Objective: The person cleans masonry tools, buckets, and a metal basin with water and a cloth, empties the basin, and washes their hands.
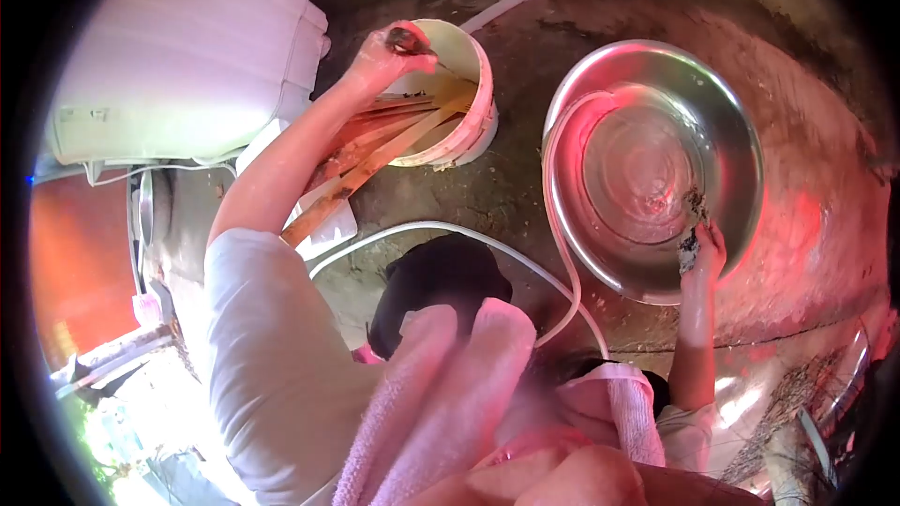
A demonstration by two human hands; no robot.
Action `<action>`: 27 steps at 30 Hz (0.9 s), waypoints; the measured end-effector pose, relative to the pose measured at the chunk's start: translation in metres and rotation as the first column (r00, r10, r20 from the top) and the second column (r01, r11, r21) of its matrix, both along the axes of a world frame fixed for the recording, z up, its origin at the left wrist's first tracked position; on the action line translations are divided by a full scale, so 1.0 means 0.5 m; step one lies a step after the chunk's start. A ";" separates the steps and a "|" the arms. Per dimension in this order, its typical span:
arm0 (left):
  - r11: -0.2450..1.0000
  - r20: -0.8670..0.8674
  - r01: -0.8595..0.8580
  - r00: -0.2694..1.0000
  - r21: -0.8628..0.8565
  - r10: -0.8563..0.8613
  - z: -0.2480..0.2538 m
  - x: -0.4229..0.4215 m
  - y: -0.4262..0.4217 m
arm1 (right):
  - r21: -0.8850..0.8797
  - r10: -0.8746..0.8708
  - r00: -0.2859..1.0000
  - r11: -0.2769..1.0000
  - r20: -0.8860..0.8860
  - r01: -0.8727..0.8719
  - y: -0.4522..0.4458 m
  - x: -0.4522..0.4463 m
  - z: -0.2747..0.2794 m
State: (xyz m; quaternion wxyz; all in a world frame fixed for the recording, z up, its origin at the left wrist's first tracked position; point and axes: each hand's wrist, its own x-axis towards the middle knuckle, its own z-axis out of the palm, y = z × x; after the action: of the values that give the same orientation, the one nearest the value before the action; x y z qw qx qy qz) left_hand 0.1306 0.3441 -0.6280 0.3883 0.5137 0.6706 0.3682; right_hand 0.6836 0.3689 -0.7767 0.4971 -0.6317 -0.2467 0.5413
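Observation:
My left hand [386, 58] is raised at the rim of a white bucket [480, 126], its fingers closed round a dark brown object [405, 40] whose kind I cannot make out. Long brown wooden strips [375, 152] lean in the bucket, which has yellowish-brown matter inside. Over the near right side of a steel basin [747, 155], my right hand [710, 251] is closed on a dark, ragged clump [694, 209]. Shallow water [637, 164] lies in the basin. Dark bits also cling about that hand's fingers.
A pale hose [553, 211] runs over the wet floor and into the basin. A large white appliance [178, 56] stands at the left. Behind the bucket lies a pale pipe [504, 6]. A towel [441, 394] hangs from my neck.

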 end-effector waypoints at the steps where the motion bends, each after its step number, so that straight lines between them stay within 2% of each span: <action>1: 0.998 0.104 -0.033 0.994 -0.051 0.038 -0.025 -0.012 0.001 | 0.001 0.035 0.999 0.999 0.016 -0.035 -0.002 -0.002 -0.007; 2: 0.993 0.207 -0.058 0.975 -0.104 0.078 -0.050 -0.022 0.005 | 0.002 0.069 0.997 0.998 0.033 -0.069 -0.006 -0.004 -0.009; 6: 0.981 0.146 0.123 0.984 -0.152 -0.100 -0.120 -0.054 0.045 | 0.026 0.178 0.979 0.983 0.099 -0.182 -0.019 -0.020 -0.005; 7: 0.977 0.135 0.160 0.981 -0.143 -0.140 -0.139 -0.063 0.056 | 0.020 0.183 0.968 0.982 0.170 -0.189 -0.024 -0.025 -0.003; 10: 0.965 -0.124 0.222 0.963 -0.138 -0.239 -0.185 -0.079 0.088 | 0.027 0.244 0.919 0.964 0.308 -0.265 -0.035 -0.042 0.016; 11: 0.963 -0.166 0.228 0.954 -0.144 -0.250 -0.197 -0.079 0.094 | 0.026 0.256 0.925 0.961 0.279 -0.274 -0.038 -0.054 0.029; 13: 0.959 -0.251 0.237 0.929 -0.158 -0.271 -0.220 -0.081 0.102 | 0.014 0.293 0.897 0.949 0.331 -0.315 -0.038 -0.059 0.029; 17: 0.921 -0.239 0.338 0.894 -0.193 -0.378 -0.272 -0.091 0.108 | 0.033 0.313 0.855 0.933 0.413 -0.358 -0.029 -0.103 0.067; 20: 0.912 -0.261 0.364 0.877 -0.189 -0.404 -0.284 -0.097 0.103 | 0.059 0.435 0.822 0.871 0.368 -0.488 -0.029 -0.170 0.136; 22: 0.915 -0.265 0.362 0.878 -0.176 -0.398 -0.249 -0.091 0.094 | 0.064 0.584 0.718 0.757 0.378 -0.650 -0.029 -0.218 0.179; 23: 0.911 -0.336 0.361 0.848 -0.198 -0.409 -0.231 -0.086 0.087 | 0.066 0.650 0.656 0.690 0.383 -0.721 -0.030 -0.246 0.203; 26: 0.881 -0.499 0.382 0.727 -0.278 -0.473 -0.185 -0.078 0.073 | -0.036 0.725 0.335 0.443 0.602 -0.896 -0.022 -0.373 0.299; 27: 0.857 -0.523 0.404 0.679 -0.321 -0.516 -0.177 -0.082 0.068 | 0.044 0.660 0.264 0.329 0.703 -0.943 -0.019 -0.426 0.328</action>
State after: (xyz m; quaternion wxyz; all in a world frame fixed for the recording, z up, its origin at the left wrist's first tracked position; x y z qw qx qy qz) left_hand 0.0894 0.3781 -0.7164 0.2839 0.7174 0.6359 0.0175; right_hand 0.4707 0.3594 -0.6129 0.1673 -0.3925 -0.7975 0.4265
